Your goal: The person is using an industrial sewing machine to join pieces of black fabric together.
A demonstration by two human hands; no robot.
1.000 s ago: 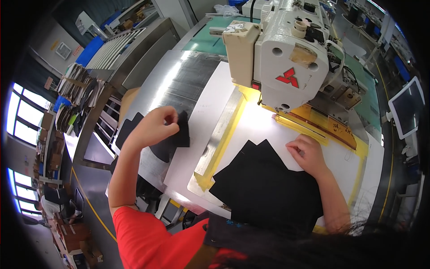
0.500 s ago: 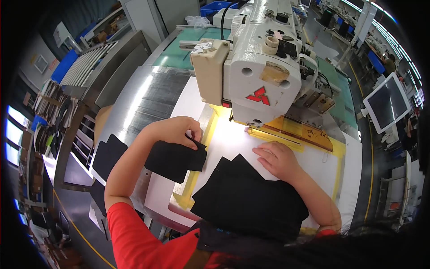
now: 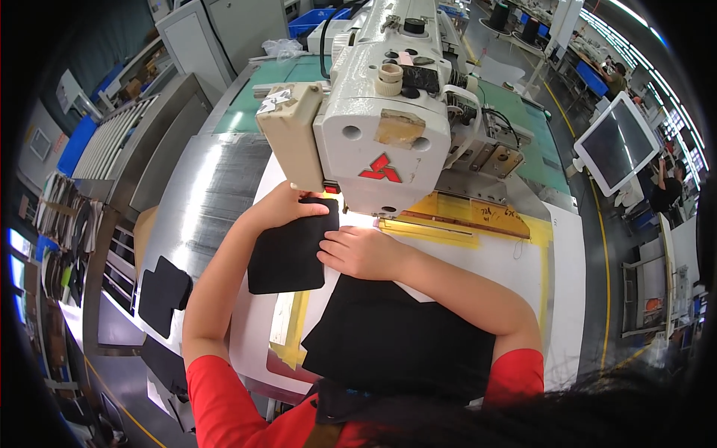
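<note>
My left hand [image 3: 287, 201] grips the top edge of a black fabric piece [image 3: 287, 257], held just below the sewing head's left housing. My right hand [image 3: 357, 252] rests at that piece's right edge, fingers slightly curved and apart. Below it lies a larger black piece [image 3: 396, 336] on the white board [image 3: 556, 299], which has yellow tape [image 3: 541, 284] along its edges. The white sewing machine head [image 3: 381, 157] stands over the lit work spot, with an amber clamp bar [image 3: 470, 224] at its right.
More black pieces [image 3: 160, 291] lie on the steel plate [image 3: 190, 172] to the left, beside a rack of papers [image 3: 67, 231]. A screen [image 3: 616, 142] stands at the right. Other people [image 3: 665, 187] are visible in the far right aisle.
My left hand has carried the black piece rightward and up toward the machine head. My right hand has moved left to that piece's edge. The view has shifted, too.
</note>
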